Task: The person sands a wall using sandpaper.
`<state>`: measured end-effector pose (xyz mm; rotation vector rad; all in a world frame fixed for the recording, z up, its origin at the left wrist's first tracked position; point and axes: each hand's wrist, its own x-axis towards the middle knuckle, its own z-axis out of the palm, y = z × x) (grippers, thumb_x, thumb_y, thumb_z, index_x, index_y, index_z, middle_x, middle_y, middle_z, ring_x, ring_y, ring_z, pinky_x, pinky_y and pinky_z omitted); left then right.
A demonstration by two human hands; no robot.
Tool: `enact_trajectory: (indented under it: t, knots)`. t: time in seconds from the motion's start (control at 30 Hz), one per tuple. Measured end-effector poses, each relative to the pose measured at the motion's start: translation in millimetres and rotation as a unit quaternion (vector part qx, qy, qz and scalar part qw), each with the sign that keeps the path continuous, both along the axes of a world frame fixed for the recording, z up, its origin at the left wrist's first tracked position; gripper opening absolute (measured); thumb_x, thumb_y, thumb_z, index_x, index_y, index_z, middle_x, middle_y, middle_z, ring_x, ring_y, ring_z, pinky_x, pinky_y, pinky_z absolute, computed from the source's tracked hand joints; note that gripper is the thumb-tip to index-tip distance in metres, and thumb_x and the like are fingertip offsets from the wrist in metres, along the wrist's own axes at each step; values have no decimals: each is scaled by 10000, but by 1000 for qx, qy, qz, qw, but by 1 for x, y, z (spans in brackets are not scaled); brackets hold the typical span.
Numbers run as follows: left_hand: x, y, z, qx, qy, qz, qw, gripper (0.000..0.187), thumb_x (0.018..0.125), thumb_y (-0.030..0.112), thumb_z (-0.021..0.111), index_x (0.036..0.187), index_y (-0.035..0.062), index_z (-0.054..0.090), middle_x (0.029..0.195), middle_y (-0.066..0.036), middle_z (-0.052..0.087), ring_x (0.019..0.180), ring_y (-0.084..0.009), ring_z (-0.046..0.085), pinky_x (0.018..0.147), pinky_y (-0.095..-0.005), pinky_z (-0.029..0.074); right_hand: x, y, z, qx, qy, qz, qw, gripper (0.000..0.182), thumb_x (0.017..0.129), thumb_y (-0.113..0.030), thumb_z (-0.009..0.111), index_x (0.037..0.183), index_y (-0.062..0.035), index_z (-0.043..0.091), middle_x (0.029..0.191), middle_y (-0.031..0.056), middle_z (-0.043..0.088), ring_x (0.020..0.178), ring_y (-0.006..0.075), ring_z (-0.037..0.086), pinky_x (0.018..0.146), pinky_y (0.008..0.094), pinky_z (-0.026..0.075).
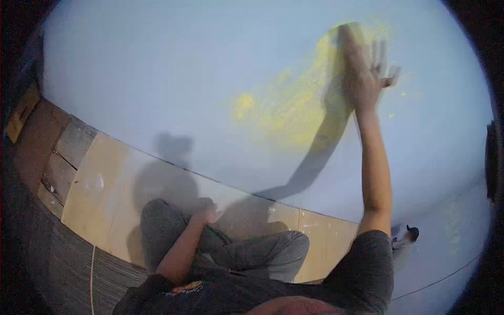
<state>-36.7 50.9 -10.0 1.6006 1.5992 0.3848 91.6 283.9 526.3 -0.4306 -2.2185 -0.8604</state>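
Raised high against the pale wall [173, 68] is my right hand [365, 86], its arm stretched out in front of me. Several fingers spread to the right, smeared by motion. A dark, elongated shape [350, 44] lies along the hand's left side; I cannot tell what it is. The hand overlaps the right end of a patchy yellow smear [294, 107] on the wall. Over my bent knee, my left hand [208, 211] rests with its fingers loosely extended, apart from the wall.
My crossed legs [262, 254] are close to the wall's base. Light wooden boards [97, 184] run along its lower edge, with a dark ribbed floor [65, 262] at lower left. A small dark-topped object [412, 232] shows at right. Shadows of my head and arm fall on the wall.
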Motion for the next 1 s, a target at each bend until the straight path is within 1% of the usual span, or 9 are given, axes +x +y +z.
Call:
enact_trajectory:
  t: [0.07, 0.17, 0.2, 0.3, 0.43, 0.63, 0.77, 0.9, 1.0]
  knots:
    - [-3, 0, 11, -2, -42, 2, 999, 660, 943, 510, 457, 1356, -5, 473, 1340, -262, 516, 1259, -423, 481, 1066, -489, 382, 0, 14, -4, -18, 112, -18, 993, 406, 939, -179, 550, 1342, -127, 559, 1393, 88, 539, 1380, 213, 389, 1147, 538, 63]
    - [25, 17, -90, 33, -38, 64, 997, 658, 940, 520, 453, 1331, -7, 496, 1315, -282, 526, 1230, -447, 497, 1053, -498, 391, 5, -16, -143, 185, -177, -157, 954, 467, 952, -172, 472, 1413, -245, 484, 1501, 60, 419, 1410, 205, 346, 1143, 545, 110]
    - [16, 12, -73, 29, -19, 45, 998, 642, 940, 526, 447, 1278, -10, 549, 1296, -280, 541, 1219, -436, 513, 1042, -484, 407, 0, -62, -147, -136, -329, -138, 924, 482, 991, -271, 385, 1470, -324, 374, 1599, -30, 218, 1457, 198, 241, 1172, 577, 10]
    - [-1, -4, -14, -78, -26, -7, 997, 779, 937, 609, 410, 1413, -8, 409, 1447, -252, 412, 1331, -404, 414, 1124, -505, 312, 7, -27, -87, 162, -394, -110, 898, 465, 960, -253, 457, 1413, -359, 455, 1539, -66, 352, 1450, 160, 262, 1176, 586, 41]
    - [6, 13, -58, -27, -83, -41, 995, 823, 936, 640, 384, 1469, 18, 317, 1486, -245, 358, 1358, -405, 376, 1138, -502, 292, -17, -28, 18, -46, 54, -158, 985, 476, 944, -150, 506, 1417, -158, 462, 1372, 121, 541, 1343, 227, 434, 1129, 410, 263]
    - [8, 17, -71, -79, -42, -2, 996, 870, 904, 669, 426, 1447, -6, 345, 1500, -232, 343, 1364, -382, 376, 1151, -478, 262, -13, -49, -140, 110, -442, -50, 889, 534, 904, -250, 500, 1433, -207, 448, 1527, 7, 388, 1454, 182, 259, 1147, 592, 78]
    - [1, 0, -32, -45, -48, 19, 998, 673, 948, 527, 454, 1353, -11, 462, 1406, -227, 451, 1288, -371, 449, 1092, -484, 338, -23, -16, -9, 196, -215, -54, 955, 522, 938, -253, 513, 1443, -349, 422, 1505, -62, 417, 1442, 174, 283, 1148, 589, 12]
    - [32, 31, -125, 7, -58, 9, 998, 644, 959, 493, 426, 1294, -51, 506, 1296, -269, 543, 1180, -441, 536, 1017, -510, 417, -27, 9, 4, 237, 100, -186, 948, 390, 1006, -250, 488, 1370, -113, 519, 1350, 130, 562, 1285, 235, 481, 1114, 523, 114]
    - [53, 57, -247, 141, -71, -83, 984, 658, 954, 495, 432, 1328, -45, 474, 1340, -294, 494, 1226, -440, 500, 1037, -504, 404, -26, -25, -116, 92, -195, -54, 975, 523, 936, -216, 517, 1448, -275, 426, 1488, 53, 439, 1418, 185, 333, 1147, 588, 49]
